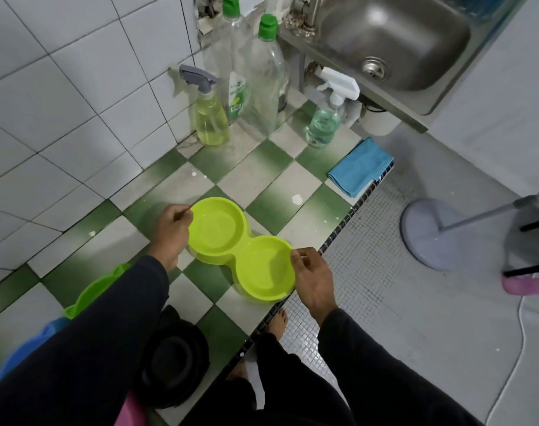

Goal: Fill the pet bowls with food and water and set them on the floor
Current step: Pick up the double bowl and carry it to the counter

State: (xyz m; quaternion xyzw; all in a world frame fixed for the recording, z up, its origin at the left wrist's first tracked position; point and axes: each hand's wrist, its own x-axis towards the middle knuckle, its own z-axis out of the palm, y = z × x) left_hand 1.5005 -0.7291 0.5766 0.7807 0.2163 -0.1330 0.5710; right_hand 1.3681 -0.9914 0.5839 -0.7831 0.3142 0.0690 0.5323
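Bowl (242, 250), a lime double dish, sits on the checkered surface (296, 179) near its front edge. I see my left hand (171, 235) gripping its far rim; my right hand (312, 279) pinches the near rim. Both wells look empty.

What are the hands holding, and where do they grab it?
Both hold the green double pet bowl by its rim: the left hand at the far end, the right hand pinching the near end.
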